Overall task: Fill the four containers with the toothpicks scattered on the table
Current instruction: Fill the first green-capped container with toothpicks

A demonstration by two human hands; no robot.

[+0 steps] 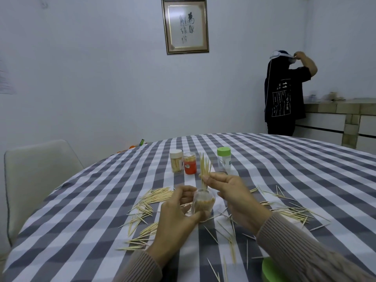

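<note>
My left hand (177, 218) grips a clear container (203, 204), tilted toward me and partly filled with toothpicks. My right hand (232, 196) pinches an upright bundle of toothpicks (205, 164) just above the container's open mouth. Three more containers stand behind: a white-capped one (176, 161) full of toothpicks, an orange-labelled one (190, 163), and a green-capped one (224, 159). Loose toothpicks (154, 197) lie scattered on the checked tablecloth (85, 220) left of my hands, and more toothpicks (293, 212) lie to the right.
A green lid (270, 270) lies at the table's near right edge. A white chair (38, 174) stands at the left. A person in a black shirt (284, 98) stands by a counter at the back right, away from the table.
</note>
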